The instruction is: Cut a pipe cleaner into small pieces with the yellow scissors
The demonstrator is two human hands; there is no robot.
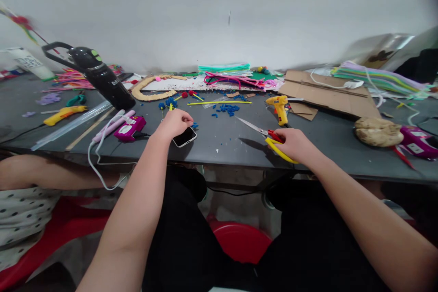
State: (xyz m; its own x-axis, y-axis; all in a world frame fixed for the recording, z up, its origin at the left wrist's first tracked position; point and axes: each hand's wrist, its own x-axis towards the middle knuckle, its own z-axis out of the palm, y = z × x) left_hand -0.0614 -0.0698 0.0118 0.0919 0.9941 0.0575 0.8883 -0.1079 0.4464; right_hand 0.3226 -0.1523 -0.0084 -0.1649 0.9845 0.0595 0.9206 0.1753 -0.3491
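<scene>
Left hand point(175, 123) sits curled over the far end of a smartphone point(185, 137) near the front edge of the tabletop point(222, 146); I can't tell if it grips. Right hand point(294, 144) is closed around yellow-and-red scissors point(265, 133), blades pointing left, near a yellow glue gun point(279, 108).

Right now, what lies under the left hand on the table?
A smartphone, dark screen up, on the grey table. Its near end shows; the left hand covers its far end.

Head camera looks forward and down, near the table point(222, 141).
</scene>
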